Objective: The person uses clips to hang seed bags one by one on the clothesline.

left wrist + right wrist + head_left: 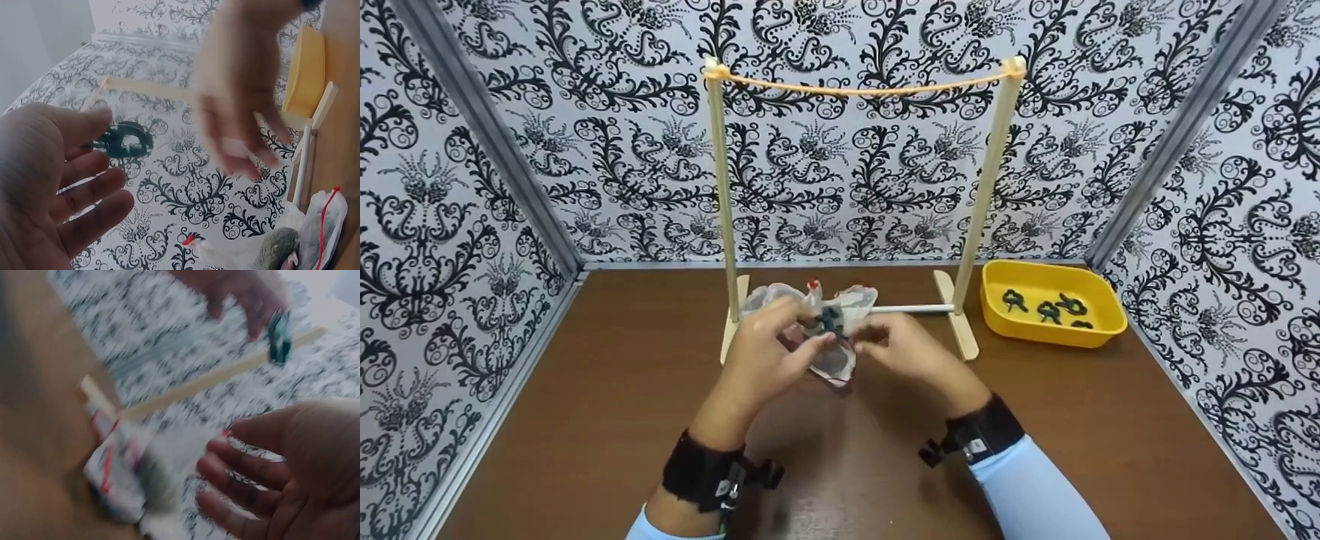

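Note:
My left hand [772, 345] pinches a dark green plastic clip [125, 139] between thumb and index finger, its other fingers loosely bent. The same clip shows edge-on in the right wrist view. To the right of it, my right hand [904, 345] is held with relaxed fingers and nothing in them; it is blurred in the left wrist view. Below and behind the hands lie white mesh pouches [834, 367] with red drawstrings. One pouch [278, 247] shows something greyish green inside; another pouch [326, 225] sits beside it. The hands partly cover the pouches in the head view.
A wooden frame [988, 172] stands behind the hands, with an orange cord [855, 91] strung across its top and a white bar [915, 308] near its base. At right, a yellow basin [1054, 339] holds several dark green clips [1048, 311]. Patterned walls enclose the brown table [622, 420].

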`<state>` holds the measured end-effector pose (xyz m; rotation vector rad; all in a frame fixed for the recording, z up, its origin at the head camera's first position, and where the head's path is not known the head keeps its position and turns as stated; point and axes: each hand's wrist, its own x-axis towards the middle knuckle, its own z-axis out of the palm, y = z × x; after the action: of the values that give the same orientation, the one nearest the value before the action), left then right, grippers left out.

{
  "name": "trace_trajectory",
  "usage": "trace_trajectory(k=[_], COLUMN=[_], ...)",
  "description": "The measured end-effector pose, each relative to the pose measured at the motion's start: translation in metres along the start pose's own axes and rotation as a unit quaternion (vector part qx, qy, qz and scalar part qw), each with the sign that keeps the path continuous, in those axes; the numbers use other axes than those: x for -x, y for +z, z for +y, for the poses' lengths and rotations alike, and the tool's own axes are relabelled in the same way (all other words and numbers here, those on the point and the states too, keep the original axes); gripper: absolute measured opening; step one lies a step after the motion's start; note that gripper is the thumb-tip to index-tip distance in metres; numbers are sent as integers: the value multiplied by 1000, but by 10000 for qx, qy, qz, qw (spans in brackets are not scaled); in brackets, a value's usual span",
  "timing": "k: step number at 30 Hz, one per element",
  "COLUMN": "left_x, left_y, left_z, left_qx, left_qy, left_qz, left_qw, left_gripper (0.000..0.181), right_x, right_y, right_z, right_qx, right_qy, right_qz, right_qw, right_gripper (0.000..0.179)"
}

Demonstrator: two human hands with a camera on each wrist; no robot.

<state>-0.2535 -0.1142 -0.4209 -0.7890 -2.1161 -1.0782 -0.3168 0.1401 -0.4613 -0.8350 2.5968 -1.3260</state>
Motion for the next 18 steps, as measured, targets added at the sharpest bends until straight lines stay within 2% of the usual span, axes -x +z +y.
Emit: trace_trajectory(k=[2, 5, 7, 9, 12, 14, 16, 18], left_x=[0, -2, -2, -2, -2, -1, -1, -1], left_y=[-1, -2, -2, -2, -2, -2, -4, -6], left_z=[-2, -3, -4, -5, -7, -8, -9, -10], left_qx=[-265, -608, -753, -792, -785, -759, -777, -829], left_qy=[-22, -78, -110, -155, -240, -305, -365, -396], left_qz=[95, 212, 283, 361, 453, 506, 553, 612], left_qw=[9996, 9979, 9967, 9961, 9956, 9954, 9948, 9939], left_gripper=[20, 22, 25, 26, 27, 25, 23, 20], right_x=[-2, -4, -6, -7, -10, -13, -17, -23], right_y=[7, 17, 24, 31, 37, 38, 36, 32], right_z=[12, 27, 34, 39, 40, 38, 33, 27], right_qx=[818, 1715, 2227, 2658, 3031, 3087, 3023, 2796], right_qy=[-3, -60, -274, -676, -1270, -1566, -1690, -1662], right_qz=[-124, -279, -259, -129, 224, 436, 560, 644], right_qw=[9966, 9848, 9742, 9616, 9442, 9372, 9364, 9434], right_gripper=[29, 40, 43, 39, 24, 13, 8, 9])
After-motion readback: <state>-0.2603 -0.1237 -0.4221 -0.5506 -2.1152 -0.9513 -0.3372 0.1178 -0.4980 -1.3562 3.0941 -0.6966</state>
